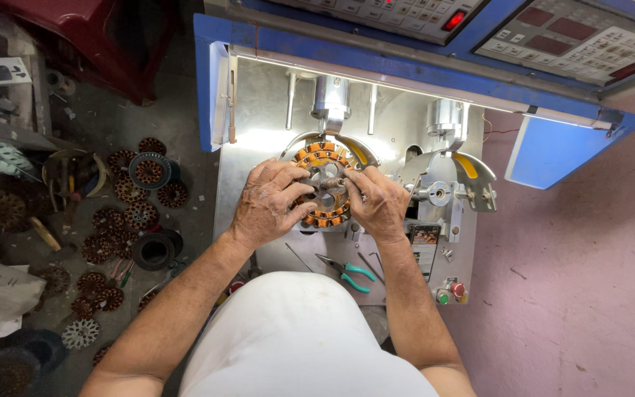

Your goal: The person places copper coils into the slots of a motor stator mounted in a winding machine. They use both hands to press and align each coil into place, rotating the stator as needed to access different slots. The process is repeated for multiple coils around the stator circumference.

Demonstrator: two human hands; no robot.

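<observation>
**Both hands on wound stator at winding machine**

Steel machine bed (259, 184), blue frame. Nearest: teal-handled pliers (348, 273) lying on the bed, red and green buttons (450, 292) to their right. Left hand (267, 202) and right hand (378, 200) have fingers curled onto the round copper-wound stator (323, 163), gripping its sides. Winding head (331, 99) crowds just behind. Loose stators (123, 220) litter the floor left.

A strip light (406, 82) under the machine's blue hood (347, 44) throws bright white light down the metal work plate (259, 110), leaving glare along its top edge and left side. The floor at left (97, 125) sits dim, its scattered parts in shadow. The centre is sharp; straight lines bow slightly toward the corners from the wide lens
</observation>
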